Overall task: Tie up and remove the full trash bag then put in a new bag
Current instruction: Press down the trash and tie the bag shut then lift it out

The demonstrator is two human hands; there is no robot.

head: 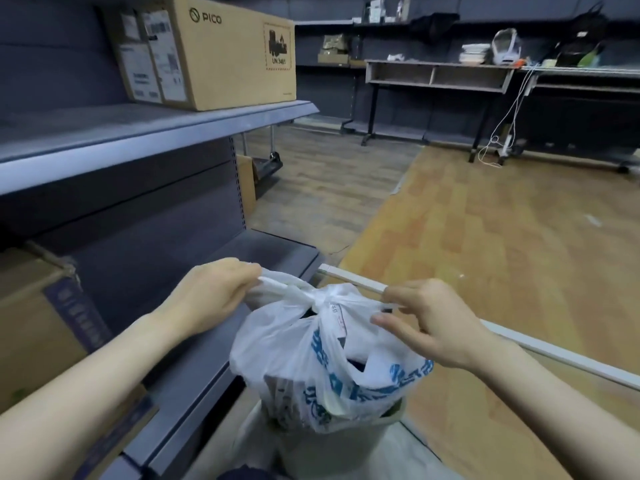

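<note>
A full white trash bag (311, 355) with blue print stands in a pale bin (332, 441) at the bottom centre. Its two handles are crossed into a knot (320, 296) at the top. My left hand (207, 292) grips the left handle end and holds it out to the left. My right hand (426, 317) pinches the right handle end and holds it out to the right. Rubbish shows through a gap in the bag's side.
Grey metal shelving (145, 133) runs along the left, with a cardboard box (207, 50) on top and another box (38, 320) lower down. A white strip (554, 348) lies on the wooden floor to the right. Desks (440, 74) stand along the far wall.
</note>
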